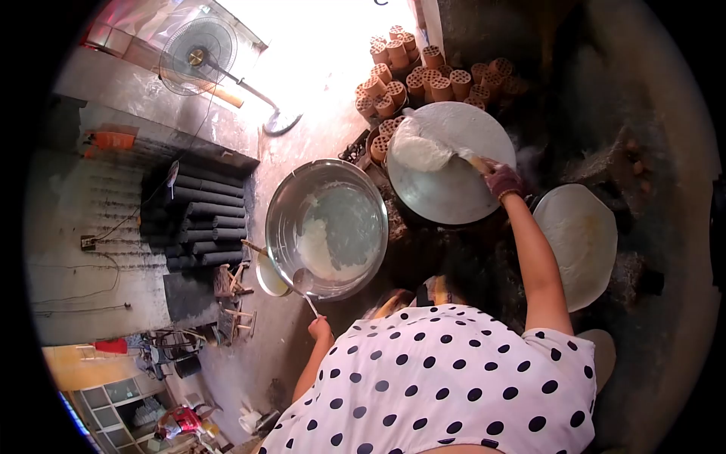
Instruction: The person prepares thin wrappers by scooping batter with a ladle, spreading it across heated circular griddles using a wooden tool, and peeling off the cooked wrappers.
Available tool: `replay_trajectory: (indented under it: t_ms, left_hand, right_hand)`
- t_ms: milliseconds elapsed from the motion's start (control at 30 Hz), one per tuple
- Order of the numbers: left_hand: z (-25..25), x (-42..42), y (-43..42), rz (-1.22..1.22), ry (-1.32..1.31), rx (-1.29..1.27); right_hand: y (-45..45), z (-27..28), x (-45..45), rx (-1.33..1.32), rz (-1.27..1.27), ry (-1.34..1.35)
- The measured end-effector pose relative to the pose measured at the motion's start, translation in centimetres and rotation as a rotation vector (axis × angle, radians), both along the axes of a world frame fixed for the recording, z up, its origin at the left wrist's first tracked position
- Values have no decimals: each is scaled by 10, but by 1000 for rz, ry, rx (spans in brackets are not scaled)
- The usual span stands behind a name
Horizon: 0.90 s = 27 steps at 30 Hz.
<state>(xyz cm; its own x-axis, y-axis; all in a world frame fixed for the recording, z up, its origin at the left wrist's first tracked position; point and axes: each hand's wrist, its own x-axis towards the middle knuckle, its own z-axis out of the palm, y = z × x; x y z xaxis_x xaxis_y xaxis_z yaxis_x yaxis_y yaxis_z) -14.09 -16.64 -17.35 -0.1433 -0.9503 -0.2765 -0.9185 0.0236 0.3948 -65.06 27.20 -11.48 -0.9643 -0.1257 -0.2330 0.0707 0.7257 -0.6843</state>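
Note:
My left hand [321, 327] is closed around the handle of a ladle [308, 296]; its bowl lies at the near rim of a large metal basin [272, 227]. Pale batter [321, 250] covers part of the basin's bottom. My right hand [503, 180], in a dark reddish glove, reaches over a round griddle [431, 200]. Its fingers grip a light-coloured tool [476, 161] whose kind I cannot make out. A thick white mass of batter or dough [422, 150] lies on the griddle's left side, just beyond the tool. Another round pan with a pale sheet [576, 250] sits to the right.
Honeycombed clay-coloured briquettes [441, 87] are heaped behind the griddle. Stacks of black cylinders [208, 208] stand left of the basin. A small pale bowl [268, 276] is beside the basin. A standing fan [198, 57] is at the back left. Another person [184, 421] in red appears at lower left.

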Motion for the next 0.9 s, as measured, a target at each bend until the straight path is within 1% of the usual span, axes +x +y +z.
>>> replay_trajectory:
  t_ms: [33, 67, 100, 133, 200, 233, 300, 333, 400, 433, 500, 533, 600, 633, 700, 733, 767, 833, 867, 900]
  left_hand:
    - [8, -2, 3, 2, -10, 2]
    - [14, -5, 8, 30, 23, 22]
    - [15, -6, 13, 61, 58, 45]
    - [14, -5, 17, 69, 57, 52]
    - [12, -1, 19, 9, 70, -6]
    - [10, 1, 20, 15, 61, -6]
    - [6, 4, 22, -19, 104, -48]
    - [9, 3, 23, -11, 45, 31]
    - [8, 3, 25, 9, 77, 49]
    - [5, 0, 25, 31, 117, 68]
    - [-14, 13, 16, 4, 174, 55]
    - [-21, 17, 14, -27, 229, 28]
    - [-22, 15, 17, -43, 209, -6]
    - [-18, 19, 15, -74, 176, -40]
    - [-3, 14, 18, -97, 172, -22]
    - [3, 6, 19, -128, 193, 5]
    - [8, 3, 15, -134, 194, 3]
    - [7, -5, 6, -140, 141, 92]
    - [4, -7, 2, -146, 152, 106]
    - [1, -7, -4, -187, 176, 64]
  right_hand:
    - [-14, 26, 9, 124, 77, -36]
    - [-20, 36, 14, 251, 154, -68]
    - [-8, 12, 15, 258, 160, -71]
    - [13, -31, 14, 58, 294, 35]
    - [34, -32, 9, -104, 394, 27]
    - [34, -36, 2, -106, 399, 18]
    - [27, -37, -15, -107, 40, 48]
    - [20, -36, -22, -108, 39, 45]
    - [0, -21, -26, 300, 259, 120]
    - [5, -14, -20, 303, 259, 121]
    - [16, 1, 4, 117, 442, 13]
    - [31, -4, 5, -10, 514, 7]
    - [60, -16, -8, -290, 568, -30]
    - [54, -25, -14, -298, 576, -36]
    - [31, -19, -21, 55, 380, 282]
    - [22, -45, -28, -155, 340, 200]
    - [18, -35, -14, -156, 333, 201]
    - [12, 13, 31, 96, 393, 35]
    - [27, 2, 48, 151, 408, 125]
    - [49, 8, 66, 149, 408, 151]
